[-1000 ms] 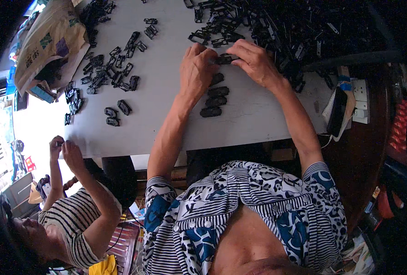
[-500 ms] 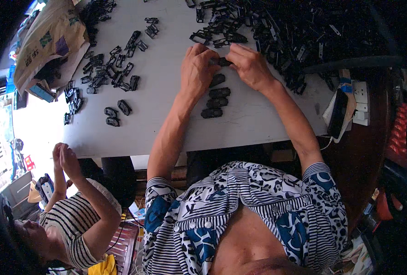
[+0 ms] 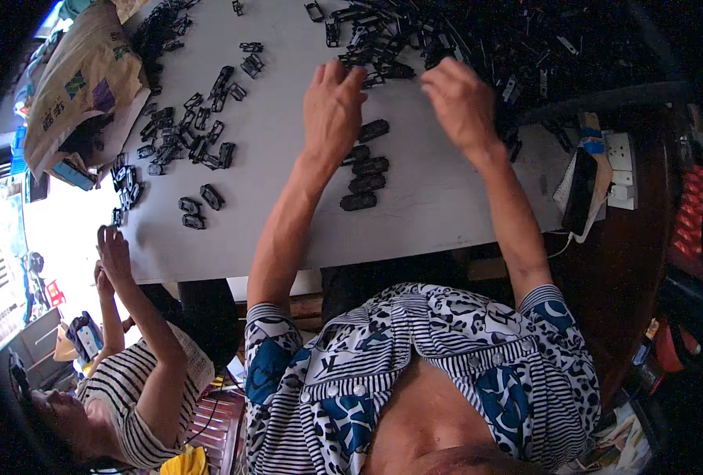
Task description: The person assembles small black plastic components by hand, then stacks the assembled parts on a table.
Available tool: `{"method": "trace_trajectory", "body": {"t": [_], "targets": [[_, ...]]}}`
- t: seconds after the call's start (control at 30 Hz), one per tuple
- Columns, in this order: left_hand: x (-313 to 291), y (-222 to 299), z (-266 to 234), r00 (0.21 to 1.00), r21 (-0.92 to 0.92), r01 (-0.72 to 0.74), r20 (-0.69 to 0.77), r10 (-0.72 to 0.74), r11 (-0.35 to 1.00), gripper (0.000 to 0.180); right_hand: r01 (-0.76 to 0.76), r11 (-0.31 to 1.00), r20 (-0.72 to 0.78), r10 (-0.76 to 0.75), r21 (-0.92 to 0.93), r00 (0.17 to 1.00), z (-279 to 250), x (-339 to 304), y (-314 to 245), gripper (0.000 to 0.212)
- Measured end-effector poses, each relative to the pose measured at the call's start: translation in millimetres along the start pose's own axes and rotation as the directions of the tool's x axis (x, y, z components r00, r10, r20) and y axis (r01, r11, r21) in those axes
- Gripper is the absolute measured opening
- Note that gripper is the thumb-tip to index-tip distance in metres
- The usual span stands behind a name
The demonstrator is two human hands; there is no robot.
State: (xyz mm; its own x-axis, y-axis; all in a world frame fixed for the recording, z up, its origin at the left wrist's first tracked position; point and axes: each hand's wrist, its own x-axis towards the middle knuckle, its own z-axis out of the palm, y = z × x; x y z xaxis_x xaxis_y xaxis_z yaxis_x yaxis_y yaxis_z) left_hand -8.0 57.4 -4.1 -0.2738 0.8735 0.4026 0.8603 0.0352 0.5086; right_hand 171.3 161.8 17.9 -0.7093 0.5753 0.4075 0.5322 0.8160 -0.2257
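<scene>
Apart now, the left hand and the right hand no longer meet over a small black part as they do in the earlier frame. Four black parts make up the row in front of the person then; five show now, so the one they share has probably joined it. This row lies on the counter between the forearms, its pieces close together and one partly behind the left wrist.

Each hand has its fingers curled: the left is near the front edge of the heap, the right just beside it. Fingertips are small and shaded from this angle, so I cannot tell whether either pinches a part or is free.

Judging by how things lie, the five pieces in the row look finished with, while the heap, spread over the far right of the counter, is much the larger share and seems left to go through. Farther left lie a loose scatter of parts and a separate trio, beside an open sack; their stage is unclear.

At the counter's left edge, a co-worker's hands are raised close together, higher than half a second ago.
</scene>
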Motion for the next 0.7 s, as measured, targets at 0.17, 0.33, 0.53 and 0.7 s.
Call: {"method": "trace_trajectory", "body": {"t": [0.17, 0.33, 0.53, 0.7], "targets": [[5.1, -5.2, 19.5, 0.989, 0.187, -0.138, -0.023, 0.144, 0.973, 0.017, -0.119, 0.973, 0.015, 0.124, -0.198, 0.992, 5.5, 6.4, 6.8, 0.014], [0.6, -3.3, 16.4, 0.990, 0.090, -0.135, 0.049, 0.131, 0.987, 0.016, 0.095, 0.991, 0.074, -0.089, -0.090, 0.993, 12.3, -2.3, -2.4, 0.005], [-6.2, -8.1, 5.4, 0.986, -0.106, 0.050, 0.167, -0.032, 0.993, 0.029, 0.112, 0.985, 0.060, -0.121, 0.132, 0.991, 4.8, -12.5, 7.9, 0.010], [-10.4, -12.1, 5.1, 0.998, -0.190, 0.043, 0.058, -0.032, 0.981, 0.031, -0.042, 0.970, 0.028, 0.036, 0.241, 0.999, -7.1, -20.0, 6.7, 0.015]]}}
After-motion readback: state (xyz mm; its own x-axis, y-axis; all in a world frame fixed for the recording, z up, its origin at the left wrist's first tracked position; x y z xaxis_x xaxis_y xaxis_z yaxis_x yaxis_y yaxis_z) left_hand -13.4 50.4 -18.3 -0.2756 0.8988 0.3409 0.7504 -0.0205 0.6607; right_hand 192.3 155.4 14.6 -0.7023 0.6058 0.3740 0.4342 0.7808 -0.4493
